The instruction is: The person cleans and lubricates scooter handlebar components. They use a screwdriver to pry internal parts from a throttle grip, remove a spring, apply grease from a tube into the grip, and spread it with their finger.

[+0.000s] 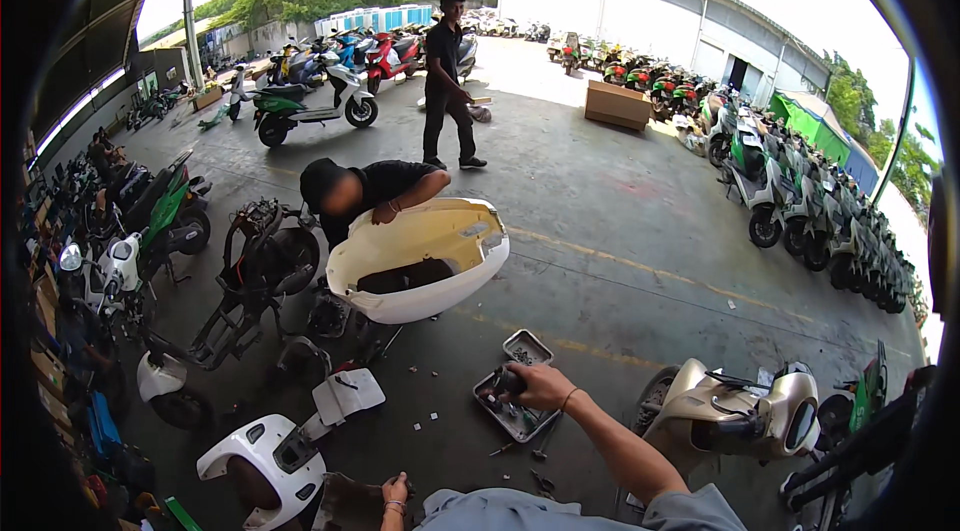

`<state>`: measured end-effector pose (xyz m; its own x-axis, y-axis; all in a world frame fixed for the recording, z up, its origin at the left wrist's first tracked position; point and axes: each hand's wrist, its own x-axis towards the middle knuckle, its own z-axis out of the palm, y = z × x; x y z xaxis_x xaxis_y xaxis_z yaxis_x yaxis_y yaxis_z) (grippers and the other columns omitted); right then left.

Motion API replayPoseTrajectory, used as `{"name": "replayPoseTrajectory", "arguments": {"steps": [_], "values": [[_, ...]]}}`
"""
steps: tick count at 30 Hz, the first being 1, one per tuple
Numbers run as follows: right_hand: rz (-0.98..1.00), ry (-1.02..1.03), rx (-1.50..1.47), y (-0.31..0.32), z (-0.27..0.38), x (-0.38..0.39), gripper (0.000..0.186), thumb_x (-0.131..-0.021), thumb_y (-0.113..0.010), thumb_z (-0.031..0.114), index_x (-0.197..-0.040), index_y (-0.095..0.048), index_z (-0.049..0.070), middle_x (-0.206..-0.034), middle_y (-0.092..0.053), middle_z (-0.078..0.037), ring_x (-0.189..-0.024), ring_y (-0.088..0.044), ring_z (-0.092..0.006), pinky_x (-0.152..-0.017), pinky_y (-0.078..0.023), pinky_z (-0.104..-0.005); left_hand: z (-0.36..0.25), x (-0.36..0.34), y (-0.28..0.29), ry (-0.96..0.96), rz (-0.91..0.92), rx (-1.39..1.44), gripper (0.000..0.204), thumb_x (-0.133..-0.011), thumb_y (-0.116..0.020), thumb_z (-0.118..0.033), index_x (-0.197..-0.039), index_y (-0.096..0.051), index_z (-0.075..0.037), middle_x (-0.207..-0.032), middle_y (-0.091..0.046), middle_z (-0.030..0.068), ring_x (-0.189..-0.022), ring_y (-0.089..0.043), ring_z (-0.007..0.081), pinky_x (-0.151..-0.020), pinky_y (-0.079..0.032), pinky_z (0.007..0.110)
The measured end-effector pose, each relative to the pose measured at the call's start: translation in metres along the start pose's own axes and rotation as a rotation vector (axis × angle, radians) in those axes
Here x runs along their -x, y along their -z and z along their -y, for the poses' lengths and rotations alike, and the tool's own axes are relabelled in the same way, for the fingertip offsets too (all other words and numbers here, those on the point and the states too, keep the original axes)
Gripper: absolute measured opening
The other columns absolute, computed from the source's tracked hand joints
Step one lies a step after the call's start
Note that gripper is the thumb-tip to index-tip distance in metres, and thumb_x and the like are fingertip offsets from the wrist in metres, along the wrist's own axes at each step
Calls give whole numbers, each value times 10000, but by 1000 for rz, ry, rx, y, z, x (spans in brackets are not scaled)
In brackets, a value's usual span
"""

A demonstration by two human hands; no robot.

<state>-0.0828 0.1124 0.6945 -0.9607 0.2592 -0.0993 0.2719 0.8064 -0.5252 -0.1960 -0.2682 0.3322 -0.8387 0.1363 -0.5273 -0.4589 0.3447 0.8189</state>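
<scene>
My right hand [548,387] reaches out over a metal parts tray [535,431] on the floor. Its fingers are closed round a short dark object [512,381] whose kind I cannot make out. Small parts lie in that tray, and a second, smaller tray [527,345] sits just beyond it. Down near my body, my left hand [397,489] is curled beside a dark brown-black panel [348,503]; what it grips, if anything, is hidden. To the left of that panel lies a white scooter body panel [268,466].
A crouching co-worker [375,189] holds a large cream-white scooter shell [425,303]; another person [447,81] stands behind. A stripped scooter frame [235,316] is at left, a beige scooter [735,411] at right. Loose tools [543,446] and small pieces lie on the floor [600,301].
</scene>
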Motion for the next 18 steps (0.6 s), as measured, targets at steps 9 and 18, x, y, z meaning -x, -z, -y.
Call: {"name": "replayPoseTrajectory", "arguments": {"steps": [9, 18], "values": [[19, -339, -549, -84, -12, 76, 758, -896, -629, 604, -1468, -439, 143, -1194, -651, -235, -1167, -605, -370, -983, -470, -412, -50, 12, -31, -81, 289, 116, 336, -820, -826, -176, -1055, -679, 15, -862, -699, 83, -679, -671, 164, -614, -578, 313], [-76, -520, -1093, -150, -10, 103, 585, -914, -695, 468, -1357, -514, 132, -1055, -635, -77, -874, -608, -139, -762, -498, -284, -176, 78, -76, -128, 556, -68, 437, -842, -814, -313, -1057, -685, 44, -888, -717, 95, -747, -682, 146, -666, -569, 291]]}}
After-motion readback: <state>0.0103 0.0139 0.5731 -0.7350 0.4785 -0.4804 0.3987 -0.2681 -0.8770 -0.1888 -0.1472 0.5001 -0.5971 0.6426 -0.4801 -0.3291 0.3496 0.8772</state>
